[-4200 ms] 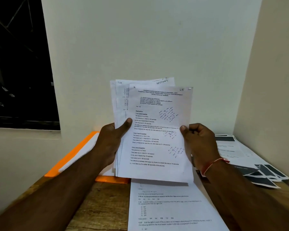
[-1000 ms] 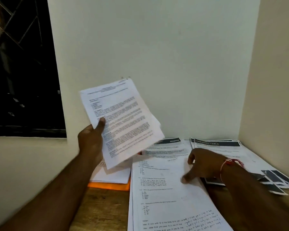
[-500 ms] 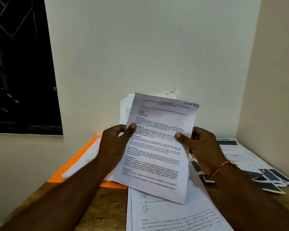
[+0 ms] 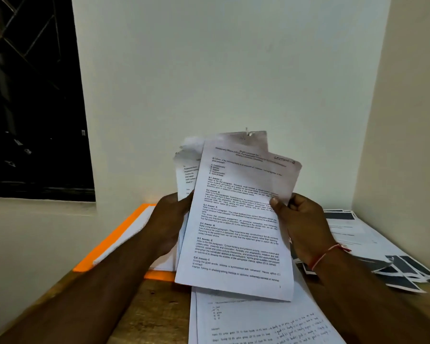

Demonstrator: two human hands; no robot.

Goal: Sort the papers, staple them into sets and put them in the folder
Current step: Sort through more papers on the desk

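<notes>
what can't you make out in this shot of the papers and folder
Head view, the only one:
- held stack: the front sheet covers the sheets behind, so their count is unknown.
- left hand: its fingers are behind the stack.
- orange folder: mostly under loose paper.
- table sheet: cut by the bottom edge, handwriting too small.

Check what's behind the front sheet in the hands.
Behind the front sheet, other sheets poke out at top and left, gripped by the left hand. Their count and most print are covered.
</notes>
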